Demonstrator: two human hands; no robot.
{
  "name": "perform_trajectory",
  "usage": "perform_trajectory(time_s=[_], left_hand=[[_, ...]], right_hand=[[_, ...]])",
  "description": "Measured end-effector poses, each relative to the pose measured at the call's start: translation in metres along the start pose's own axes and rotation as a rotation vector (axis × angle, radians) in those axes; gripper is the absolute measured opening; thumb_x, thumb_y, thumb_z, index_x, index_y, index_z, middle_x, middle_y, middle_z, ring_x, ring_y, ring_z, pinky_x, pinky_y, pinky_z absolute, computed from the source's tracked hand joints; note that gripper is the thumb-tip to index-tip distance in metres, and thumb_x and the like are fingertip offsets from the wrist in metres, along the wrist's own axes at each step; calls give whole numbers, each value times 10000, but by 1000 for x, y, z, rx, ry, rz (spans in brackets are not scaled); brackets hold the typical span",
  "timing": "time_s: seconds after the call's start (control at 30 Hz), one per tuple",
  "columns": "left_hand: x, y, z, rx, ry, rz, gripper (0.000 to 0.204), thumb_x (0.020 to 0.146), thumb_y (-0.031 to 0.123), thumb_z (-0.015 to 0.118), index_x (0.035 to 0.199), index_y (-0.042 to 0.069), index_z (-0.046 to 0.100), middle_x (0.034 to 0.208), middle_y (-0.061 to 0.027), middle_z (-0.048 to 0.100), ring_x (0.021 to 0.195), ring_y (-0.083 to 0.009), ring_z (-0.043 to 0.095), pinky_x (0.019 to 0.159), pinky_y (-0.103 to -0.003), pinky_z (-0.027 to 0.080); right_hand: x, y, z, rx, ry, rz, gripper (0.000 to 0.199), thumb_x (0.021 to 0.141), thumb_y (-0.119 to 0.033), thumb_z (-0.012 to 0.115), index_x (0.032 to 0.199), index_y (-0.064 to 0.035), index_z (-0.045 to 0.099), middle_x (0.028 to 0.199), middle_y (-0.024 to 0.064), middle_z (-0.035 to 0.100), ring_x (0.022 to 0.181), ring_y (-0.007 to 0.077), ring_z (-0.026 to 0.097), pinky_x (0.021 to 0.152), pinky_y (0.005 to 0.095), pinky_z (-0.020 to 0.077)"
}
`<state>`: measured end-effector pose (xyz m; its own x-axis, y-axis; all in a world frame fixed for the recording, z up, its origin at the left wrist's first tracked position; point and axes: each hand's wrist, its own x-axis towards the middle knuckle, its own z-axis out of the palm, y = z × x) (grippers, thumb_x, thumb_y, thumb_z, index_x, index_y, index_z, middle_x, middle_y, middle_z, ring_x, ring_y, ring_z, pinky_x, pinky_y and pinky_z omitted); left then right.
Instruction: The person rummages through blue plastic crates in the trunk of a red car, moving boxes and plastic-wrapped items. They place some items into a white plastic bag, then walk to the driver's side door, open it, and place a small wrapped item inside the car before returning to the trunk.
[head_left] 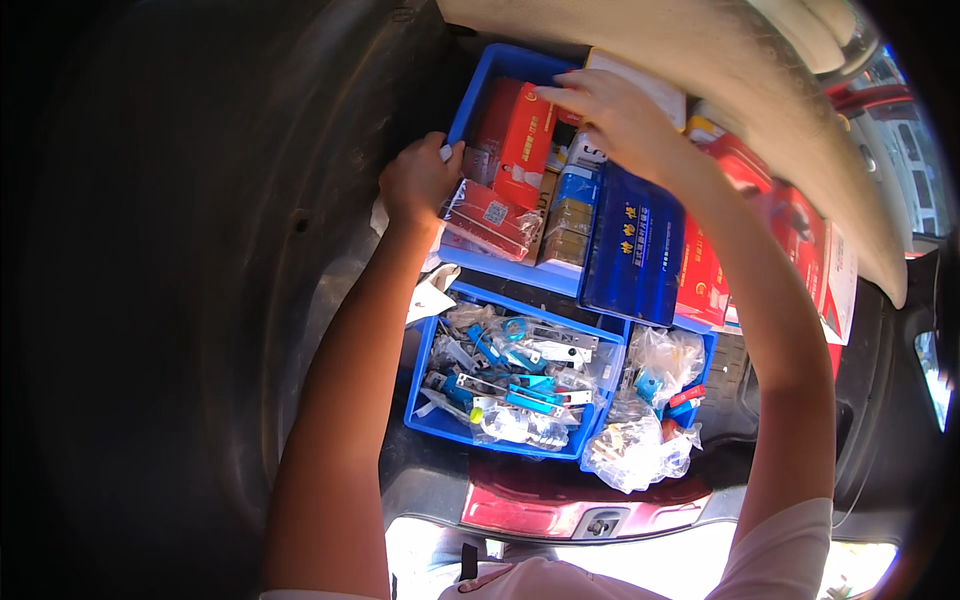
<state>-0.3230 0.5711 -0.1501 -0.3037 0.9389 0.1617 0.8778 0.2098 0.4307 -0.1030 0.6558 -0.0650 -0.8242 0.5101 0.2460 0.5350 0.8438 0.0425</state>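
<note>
My left hand [422, 180] is closed round the left rim of a large blue plastic bin [470, 98], with a small white piece showing at its fingers. Over the bin's far side reaches my right hand [615, 112], fingers stretched out, the tips at the top of a slim red box [524, 140]. Whether they touch that box I cannot tell. A wrapped red box [492, 220] lies tilted near the bin's front left corner. Beside it stand blue and brown boxes [570, 215]. A dark blue flat box [640, 245] leans at the bin's right side.
Nearer me, a blue bin [412, 412] holds bagged metal parts and turquoise pieces. To its right, a smaller blue bin [712, 350] carries clear plastic bags [640, 445]. Red boxes [790, 230] are stacked at right beside a beige seat back [850, 170]. The red car sill [520, 505] has a latch.
</note>
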Motion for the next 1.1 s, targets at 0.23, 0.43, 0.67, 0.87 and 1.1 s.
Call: perform_trajectory(time_s=[0.23,0.43,0.67,0.87,1.1], left_hand=[[-2,0,1,-14,38,0,303,843,365,521,944,100,630,839,-130,644,751,-296,630,666,-368,495],[0,4,-2,-14,-17,-3,302,835,362,533,932,93,632,834,-134,643,749,-298,631,659,-370,499],[-3,-4,4,-17,43,20,302,842,359,529,935,91,631,829,-137,647,730,-302,638,655,-371,506],[0,2,3,-20,4,4,303,840,365,516,933,98,625,858,-117,646,759,-288,637,672,-368,505],[0,20,0,-40,13,17,285,852,335,505,891,79,624,828,-130,644,746,-291,636,674,-372,496]], right_hand=[[35,-56,50,-205,-386,-275,510,634,-90,685,1114,-152,522,1206,64,474,1161,227,423,1042,495,229],[19,-35,12,-255,-91,-371,340,708,-126,630,1032,-159,530,1106,28,546,1133,183,457,1027,444,271],[-43,-32,-111,199,124,305,609,595,-146,731,1141,-81,470,1056,111,566,966,287,548,823,358,437],[-75,-7,-113,-185,92,516,632,610,-199,740,1160,-100,444,1017,110,571,930,268,545,801,370,417],[-82,25,-71,-200,115,445,679,633,-285,744,1213,-139,421,1069,105,552,1012,283,518,824,394,444]])
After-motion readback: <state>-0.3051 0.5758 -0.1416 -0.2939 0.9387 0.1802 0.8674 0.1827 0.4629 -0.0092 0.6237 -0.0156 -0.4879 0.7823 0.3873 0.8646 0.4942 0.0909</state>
